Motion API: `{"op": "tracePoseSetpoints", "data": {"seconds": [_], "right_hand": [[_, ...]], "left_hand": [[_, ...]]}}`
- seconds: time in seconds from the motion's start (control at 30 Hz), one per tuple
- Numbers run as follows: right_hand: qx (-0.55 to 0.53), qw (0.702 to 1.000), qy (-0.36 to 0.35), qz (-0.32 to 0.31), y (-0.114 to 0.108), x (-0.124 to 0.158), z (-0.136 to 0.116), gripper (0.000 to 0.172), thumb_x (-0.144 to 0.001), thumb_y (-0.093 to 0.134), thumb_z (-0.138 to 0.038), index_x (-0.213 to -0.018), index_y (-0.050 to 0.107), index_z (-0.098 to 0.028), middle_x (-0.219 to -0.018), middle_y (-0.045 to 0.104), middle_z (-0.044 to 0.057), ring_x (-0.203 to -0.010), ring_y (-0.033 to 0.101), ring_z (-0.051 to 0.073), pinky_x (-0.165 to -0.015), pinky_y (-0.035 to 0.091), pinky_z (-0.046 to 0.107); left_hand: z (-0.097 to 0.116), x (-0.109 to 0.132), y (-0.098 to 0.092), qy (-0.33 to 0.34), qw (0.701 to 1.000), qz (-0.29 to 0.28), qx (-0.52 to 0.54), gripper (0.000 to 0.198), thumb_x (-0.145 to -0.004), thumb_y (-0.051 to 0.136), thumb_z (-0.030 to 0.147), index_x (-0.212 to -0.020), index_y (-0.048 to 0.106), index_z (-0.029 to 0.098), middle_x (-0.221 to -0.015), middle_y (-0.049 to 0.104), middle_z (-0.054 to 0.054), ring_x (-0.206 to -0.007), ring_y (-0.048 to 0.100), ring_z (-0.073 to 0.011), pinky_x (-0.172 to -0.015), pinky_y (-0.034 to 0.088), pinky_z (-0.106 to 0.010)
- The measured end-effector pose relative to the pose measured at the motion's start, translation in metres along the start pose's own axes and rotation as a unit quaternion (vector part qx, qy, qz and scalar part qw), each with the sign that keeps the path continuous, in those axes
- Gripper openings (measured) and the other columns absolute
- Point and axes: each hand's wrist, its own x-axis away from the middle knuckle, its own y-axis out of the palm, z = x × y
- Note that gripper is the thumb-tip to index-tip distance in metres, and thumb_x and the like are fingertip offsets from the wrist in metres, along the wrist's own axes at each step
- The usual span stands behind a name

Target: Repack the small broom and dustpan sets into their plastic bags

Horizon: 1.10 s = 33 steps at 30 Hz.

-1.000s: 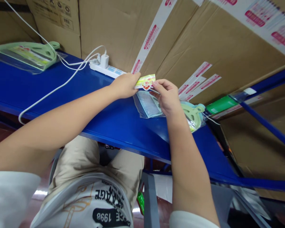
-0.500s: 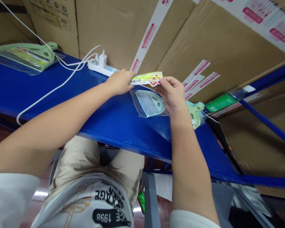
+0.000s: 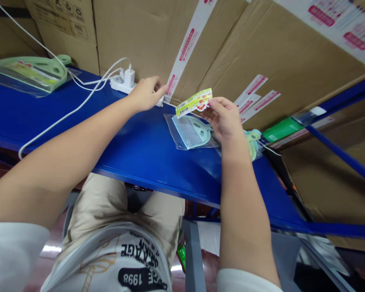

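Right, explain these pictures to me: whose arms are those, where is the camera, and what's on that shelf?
These are a person's own bare arms, seen from a camera worn on their head, looking down past their shirt and shorts. The right hand pinches a printed paper card in yellow-green with a red cartoon. The left hand is at a small white bit; I cannot tell what it is. On the blue shelf lie a pale blue comb in a clear plastic bag, a green plastic item in another bag, and a white power strip. Cardboard boxes stand behind.

stacked cardboard cartons (image 3: 140, 40), blue metal shelf (image 3: 158, 166), reddish floor (image 3: 45, 263)
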Motion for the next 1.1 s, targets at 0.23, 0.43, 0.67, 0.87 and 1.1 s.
{"op": "tracePoseSetpoints", "data": {"seconds": [0.23,0.43,0.67,0.87,1.1], "right_hand": [[-0.003,1.000,0.007,-0.030,0.010,0.005,-0.004,0.037,-0.082,0.086,-0.054,-0.081,0.061,-0.027,-0.090,0.069,0.001,-0.098,0.071,0.021,-0.083,0.060,0.038],[-0.013,0.999,0.027,-0.040,0.011,0.006,-0.005,0.039,-0.080,0.086,-0.056,-0.078,0.061,-0.026,-0.086,0.069,0.001,-0.092,0.071,0.021,-0.081,0.060,0.038],[-0.037,0.997,0.054,-0.049,0.019,0.002,0.007,0.037,-0.080,0.084,-0.054,-0.079,0.059,-0.026,-0.087,0.069,0.003,-0.088,0.070,0.020,-0.076,0.059,0.035],[0.164,0.986,0.015,0.003,0.016,-0.001,0.013,0.037,-0.089,0.074,-0.056,-0.083,0.054,-0.026,-0.082,0.065,0.001,-0.081,0.064,0.019,-0.073,0.055,0.033],[0.503,0.860,0.018,-0.082,0.043,0.024,-0.013,0.027,-0.079,0.078,-0.032,-0.088,0.053,-0.025,-0.085,0.069,0.006,-0.085,0.066,0.026,-0.078,0.049,0.037]], "left_hand": [[0.012,0.004,0.014,0.049,0.978,-0.077,0.188,0.033,-0.102,0.057,0.049,-0.099,0.073,0.020,-0.103,0.077,-0.007,-0.105,0.072,-0.0227,-0.090,0.055,-0.035],[0.028,0.014,0.014,0.017,0.970,-0.134,0.201,0.026,-0.098,0.063,0.041,-0.096,0.077,0.019,-0.091,0.074,-0.007,-0.094,0.073,-0.0220,-0.086,0.056,-0.041],[0.027,0.019,0.023,0.024,0.963,-0.167,0.209,0.020,-0.090,0.075,0.039,-0.085,0.078,0.019,-0.080,0.073,-0.007,-0.082,0.071,-0.0226,-0.078,0.056,-0.042],[0.026,0.015,0.018,-0.049,0.966,-0.150,0.204,0.019,-0.083,0.077,0.030,-0.098,0.080,0.018,-0.088,0.077,-0.009,-0.091,0.075,-0.0268,-0.084,0.059,-0.043],[0.028,0.013,0.001,-0.226,0.920,-0.210,0.241,0.036,-0.075,0.071,0.015,-0.111,0.078,0.018,-0.094,0.077,-0.006,-0.114,0.076,-0.0301,-0.096,0.056,-0.036]]}}
